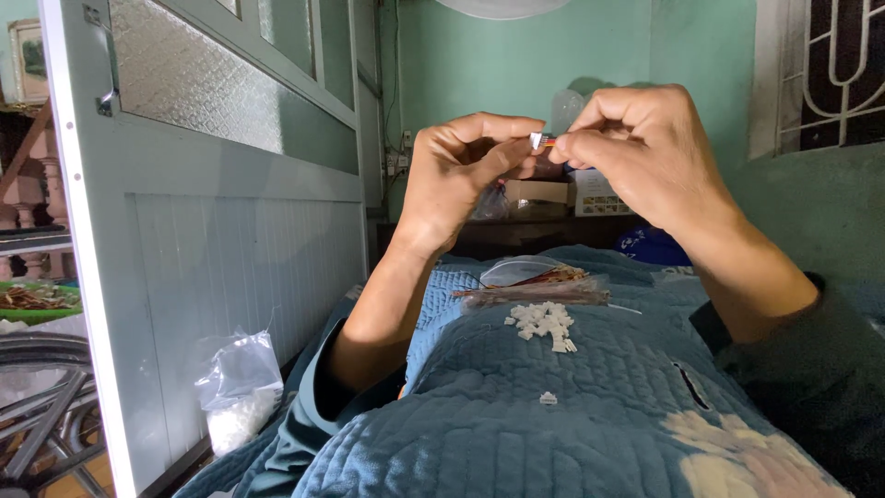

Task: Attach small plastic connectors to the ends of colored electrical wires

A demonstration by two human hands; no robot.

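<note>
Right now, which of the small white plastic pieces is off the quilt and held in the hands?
The white piece pinched between both hands, with coloured wires at its end. The others lie on the blue quilt: a pile and one stray.

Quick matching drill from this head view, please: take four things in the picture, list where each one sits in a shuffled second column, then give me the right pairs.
Things:
1. small white connector
2. pile of white connectors
3. single white connector
4. clear plastic bag

Places:
A. on the floor by the door panel
B. pinched between the fingers of left hand and right hand
C. alone on the blue quilt, nearest the camera
D. on the quilt beside the bundle of thin wires

Pairs: 1-B, 2-D, 3-C, 4-A
</note>
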